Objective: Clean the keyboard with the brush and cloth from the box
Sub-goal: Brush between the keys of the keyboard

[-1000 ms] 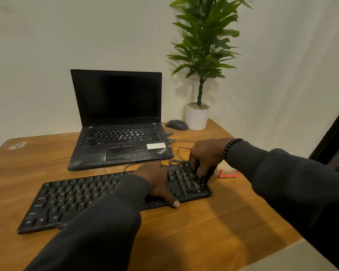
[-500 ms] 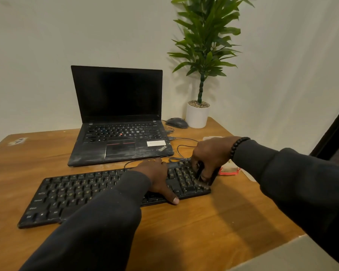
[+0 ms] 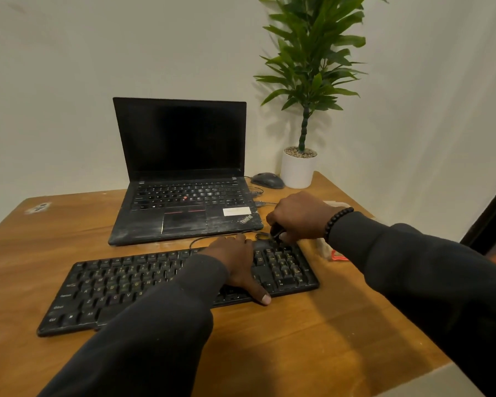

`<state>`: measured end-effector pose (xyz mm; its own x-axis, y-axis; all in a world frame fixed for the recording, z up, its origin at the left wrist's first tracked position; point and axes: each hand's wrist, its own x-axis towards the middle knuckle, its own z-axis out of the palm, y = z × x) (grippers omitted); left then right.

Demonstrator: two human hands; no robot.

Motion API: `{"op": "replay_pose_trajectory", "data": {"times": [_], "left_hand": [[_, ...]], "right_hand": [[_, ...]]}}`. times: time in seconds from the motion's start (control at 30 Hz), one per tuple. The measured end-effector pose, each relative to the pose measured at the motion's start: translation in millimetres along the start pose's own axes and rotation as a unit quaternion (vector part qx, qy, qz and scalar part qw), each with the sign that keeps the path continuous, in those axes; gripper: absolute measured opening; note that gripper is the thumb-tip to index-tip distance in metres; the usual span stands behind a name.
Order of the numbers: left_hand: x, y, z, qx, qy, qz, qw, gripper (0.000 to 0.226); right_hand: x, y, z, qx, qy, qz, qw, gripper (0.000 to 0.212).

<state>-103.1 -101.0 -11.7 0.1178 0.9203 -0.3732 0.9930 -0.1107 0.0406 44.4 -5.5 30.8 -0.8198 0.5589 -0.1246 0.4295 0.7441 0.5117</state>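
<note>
Keyboard (image 3: pixel 143 285): black, lay on desk (image 3: pixel 312 348) before laptop (image 3: pixel 184 179). Left hand (image 3: pixel 238 265): rested flat on its right half, fingers straight, together. Right hand (image 3: pixel 298 216): at its far right corner, fingers curled, pinching a small dark brush (image 3: pixel 276 234). Beyond: mouse (image 3: pixel 267 180), potted plant (image 3: pixel 299 167).

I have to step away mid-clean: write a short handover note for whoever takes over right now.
Left hand: flat on the keyboard, steadying it.
Right hand: fingers curled round a dark brush, tip at the keyboard's far right corner.
A pale bundle, maybe the cloth, lies behind the right wrist; no box identifiable.
Done: brushing is under way.
Left: finish brushing, then wipe with the cloth.
</note>
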Motion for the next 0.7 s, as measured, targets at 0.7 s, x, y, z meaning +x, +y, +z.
{"op": "replay_pose_trajectory", "data": {"times": [0.7], "left_hand": [[2,-1,1,0.007,0.001,-0.001,1.000,0.120]], "right_hand": [[-6,10,-10,0.015,-0.040,-0.054,0.998,0.030]]}}
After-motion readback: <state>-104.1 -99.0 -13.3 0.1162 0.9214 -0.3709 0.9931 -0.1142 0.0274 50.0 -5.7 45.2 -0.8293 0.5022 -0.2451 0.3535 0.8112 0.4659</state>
